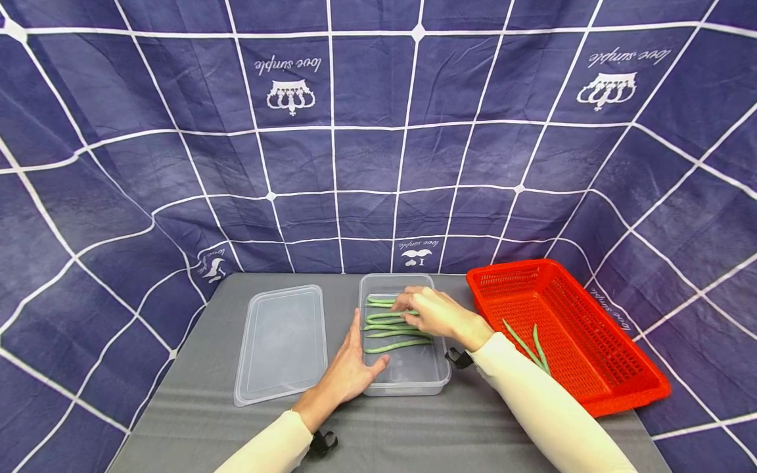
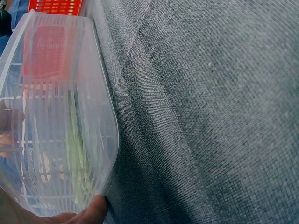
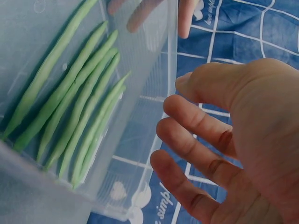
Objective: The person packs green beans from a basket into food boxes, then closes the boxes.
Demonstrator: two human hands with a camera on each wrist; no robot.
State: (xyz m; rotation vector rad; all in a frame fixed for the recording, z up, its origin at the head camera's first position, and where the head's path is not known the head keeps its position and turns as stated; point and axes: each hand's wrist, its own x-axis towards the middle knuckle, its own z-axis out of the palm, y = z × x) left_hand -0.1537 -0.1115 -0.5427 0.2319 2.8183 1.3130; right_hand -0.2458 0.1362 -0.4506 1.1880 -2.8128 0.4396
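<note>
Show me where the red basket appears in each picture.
Head: the red basket is on the right.
Left wrist: the red basket is at the top left, partly behind the clear container.
Right wrist: not in it.
Landmark in all three: the green beans inside the clear container.

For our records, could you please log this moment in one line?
left hand: touching box | right hand: empty, over box | beans: in box and basket | lid: off

Checked blue curtains (image 1: pixel 369 161) enclose this tabletop workspace (image 1: pixel 414 433).
</note>
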